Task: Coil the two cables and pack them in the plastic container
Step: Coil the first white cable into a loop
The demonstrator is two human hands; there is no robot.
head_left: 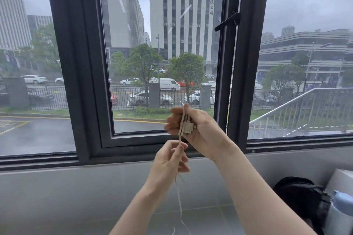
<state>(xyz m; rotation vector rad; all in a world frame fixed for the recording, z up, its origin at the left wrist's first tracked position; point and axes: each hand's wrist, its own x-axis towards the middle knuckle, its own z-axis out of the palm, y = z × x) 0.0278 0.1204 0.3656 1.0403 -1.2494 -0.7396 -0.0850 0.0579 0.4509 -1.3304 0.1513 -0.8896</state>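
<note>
— Gripping what up there?
— The right hand (pixel 193 126) clamps white cable (pixel 183 120) loops and plug. Just below it, left hand (pixel 172 160) pinches the strand, which dangles under that pinch

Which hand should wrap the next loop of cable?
The left hand, probably. It pinches the loose cable just below the coil, which the right hand grips with the plug, so the right is busy anchoring.

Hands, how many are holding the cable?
2. The right hand grips the wound loops and plug of the cable up high; the left hand pinches the hanging strand just below it.
</note>
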